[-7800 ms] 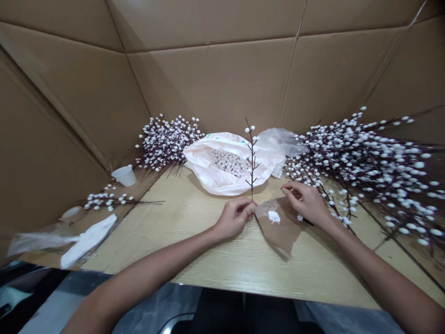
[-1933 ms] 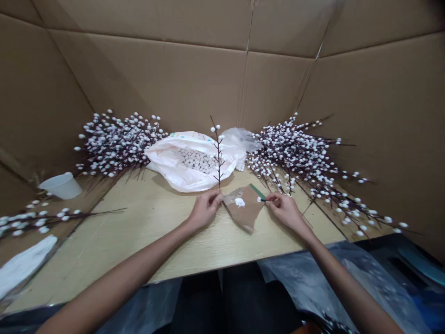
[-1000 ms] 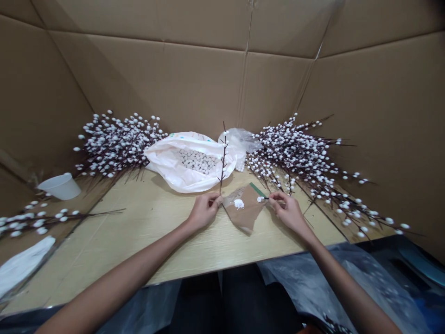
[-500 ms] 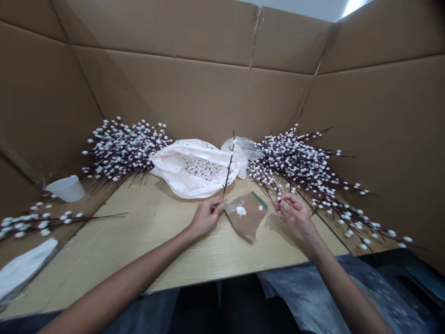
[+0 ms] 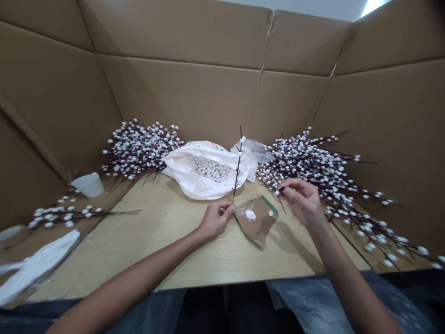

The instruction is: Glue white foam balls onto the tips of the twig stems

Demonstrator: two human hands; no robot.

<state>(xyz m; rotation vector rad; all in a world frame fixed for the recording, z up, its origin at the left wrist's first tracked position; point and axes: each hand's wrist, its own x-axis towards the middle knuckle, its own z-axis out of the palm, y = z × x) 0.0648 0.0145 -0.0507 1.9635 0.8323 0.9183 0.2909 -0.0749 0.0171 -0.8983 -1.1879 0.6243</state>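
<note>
My left hand (image 5: pixel 216 218) pinches the lower end of a dark twig (image 5: pixel 238 169), which stands upright with a few white berries on it. A brown cardboard scrap (image 5: pixel 257 232) with a green edge and white blobs lies against those fingers; whether they grip it too I cannot tell. To the right, my right hand (image 5: pixel 304 202) is raised with its fingertips closed on a small white berry (image 5: pixel 277 193), a dark bit showing beside it. Behind the twig, an open white plastic bag (image 5: pixel 194 191) holds many loose white berries (image 5: pixel 212 170).
Bundles of berry twigs lie at the back left (image 5: pixel 139 150) and along the right (image 5: pixel 306 160). A white cup (image 5: pixel 89 185), a berry spray (image 5: pixel 66 214) and a white glove-like item (image 5: pixel 45 262) are at left. Cardboard walls (image 5: pixel 181 88) surround the wooden table (image 5: pixel 174 250).
My right hand has lifted slightly and moved right relative to the cardboard scrap, with the white berry at its fingertips. The view has shifted, so everything appears farther right. My left hand keeps the twig.
</note>
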